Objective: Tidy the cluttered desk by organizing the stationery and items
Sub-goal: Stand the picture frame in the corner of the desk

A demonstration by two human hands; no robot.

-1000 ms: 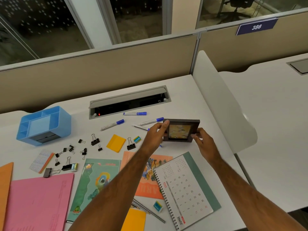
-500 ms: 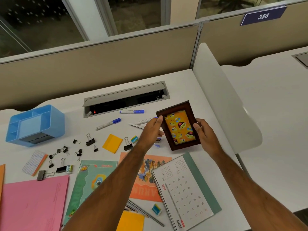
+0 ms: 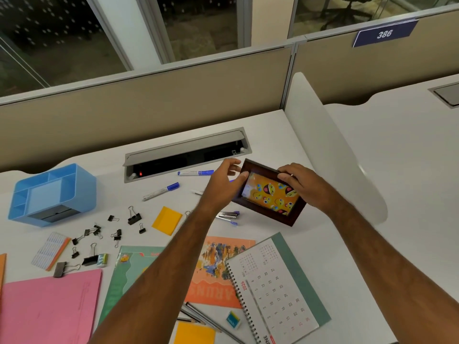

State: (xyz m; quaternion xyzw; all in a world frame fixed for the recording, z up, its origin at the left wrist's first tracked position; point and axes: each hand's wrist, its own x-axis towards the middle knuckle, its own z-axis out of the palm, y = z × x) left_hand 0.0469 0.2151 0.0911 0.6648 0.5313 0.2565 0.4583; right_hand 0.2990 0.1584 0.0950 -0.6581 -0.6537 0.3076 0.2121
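A dark wooden photo frame [image 3: 270, 207] with an orange emoji picture is held tilted above the white desk [image 3: 285, 135]. My left hand [image 3: 224, 184] grips its left end, thumb on the front. My right hand [image 3: 301, 183] grips the top right edge, fingers curled over it. Blue-capped markers [image 3: 196, 172] [image 3: 161, 191] lie behind the hands. A small stapler [image 3: 228, 214] and a pen lie under my left wrist. Several black binder clips [image 3: 134, 216] are scattered to the left, beside yellow sticky notes [image 3: 167, 220].
A blue desk organiser [image 3: 53, 194] stands at the far left. A spiral calendar [image 3: 278, 286], orange and green booklets [image 3: 216, 266], a pink folder [image 3: 47, 309], pencils and an eraser [image 3: 233, 319] lie near the front edge. An open cable tray [image 3: 183, 155] sits behind; a white divider [image 3: 330, 145] bounds the right.
The frame has turned from upright portrait to a tilted landscape position. My right hand has shifted from its right side to its top edge. Both hands moved slightly away from me.
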